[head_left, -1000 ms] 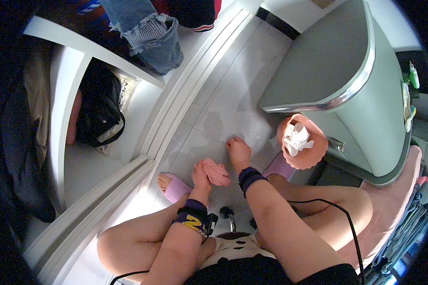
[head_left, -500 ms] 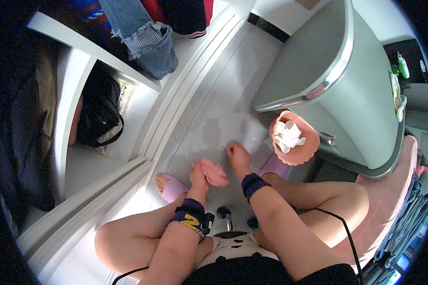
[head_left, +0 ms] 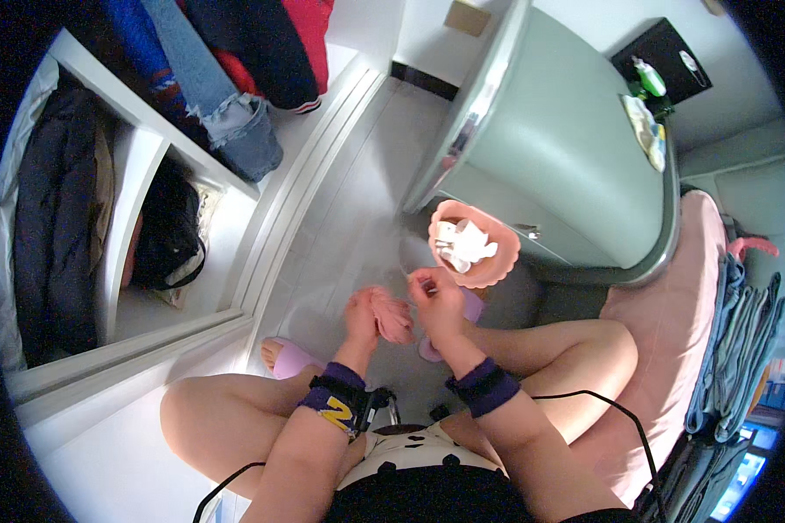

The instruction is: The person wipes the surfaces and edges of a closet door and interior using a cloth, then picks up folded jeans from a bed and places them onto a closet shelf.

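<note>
My left hand [head_left: 359, 319] is closed around a crumpled pink cloth [head_left: 393, 315], which bunches up on the side facing my other hand. Just to the right of it, my right hand [head_left: 443, 312] has its fingers drawn together in a pinch; whatever may be between the fingertips is too small to make out. The two hands are close but apart, over the floor between my knees. Right beyond my right hand stands a pink scalloped-rim bin [head_left: 503, 261] with crumpled white paper or tissue [head_left: 466, 247] in it.
A grey-green cabinet [head_left: 576, 148] stands behind the bin. To the left, an open white wardrobe [head_left: 139, 213] holds hanging clothes, jeans [head_left: 249, 139] and a black bag [head_left: 170, 228]. Pink bedding [head_left: 663, 305] and folded jeans [head_left: 733, 349] lie at right. A black cable [head_left: 619, 405] crosses my leg.
My right hand has turned and its fingers have come up into a pinch near the cloth. The left hand keeps holding the cloth. The view has shifted toward the right.
</note>
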A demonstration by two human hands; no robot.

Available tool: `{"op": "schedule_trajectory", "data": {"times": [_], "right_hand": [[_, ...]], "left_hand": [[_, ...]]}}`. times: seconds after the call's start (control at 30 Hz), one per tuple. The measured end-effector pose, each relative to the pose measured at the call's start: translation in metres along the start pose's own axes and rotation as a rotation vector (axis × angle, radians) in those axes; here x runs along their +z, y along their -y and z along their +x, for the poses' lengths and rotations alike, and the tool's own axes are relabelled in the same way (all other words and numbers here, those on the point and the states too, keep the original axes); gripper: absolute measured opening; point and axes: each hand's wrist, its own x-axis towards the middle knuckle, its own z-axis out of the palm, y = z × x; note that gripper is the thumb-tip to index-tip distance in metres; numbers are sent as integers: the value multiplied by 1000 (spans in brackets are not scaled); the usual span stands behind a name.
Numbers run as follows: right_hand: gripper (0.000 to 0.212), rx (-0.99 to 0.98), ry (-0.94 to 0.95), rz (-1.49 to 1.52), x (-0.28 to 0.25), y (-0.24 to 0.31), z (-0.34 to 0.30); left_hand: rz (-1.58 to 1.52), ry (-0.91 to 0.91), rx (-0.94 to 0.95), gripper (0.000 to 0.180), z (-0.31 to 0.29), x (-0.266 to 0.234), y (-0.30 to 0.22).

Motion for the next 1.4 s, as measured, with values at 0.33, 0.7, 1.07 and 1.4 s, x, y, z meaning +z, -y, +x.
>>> {"op": "schedule_trajectory", "data": {"times": [0.33, 0.7, 1.07, 1.4], "right_hand": [[10, 97, -365, -3, -69, -33, 40], [18, 73, -293, 248, -60, -24, 22], [31, -278, 246, 325, -3, 45, -55], [15, 67, 336, 894, 50, 116, -64]], "left_hand": [[-21, 185, -120, 21, -30, 54, 32], [-175, 281, -160, 29, -64, 73, -11], [-433, 165, 137, 21, -39, 20, -49], [-140, -53, 490, 42, -159, -25, -125]]}}
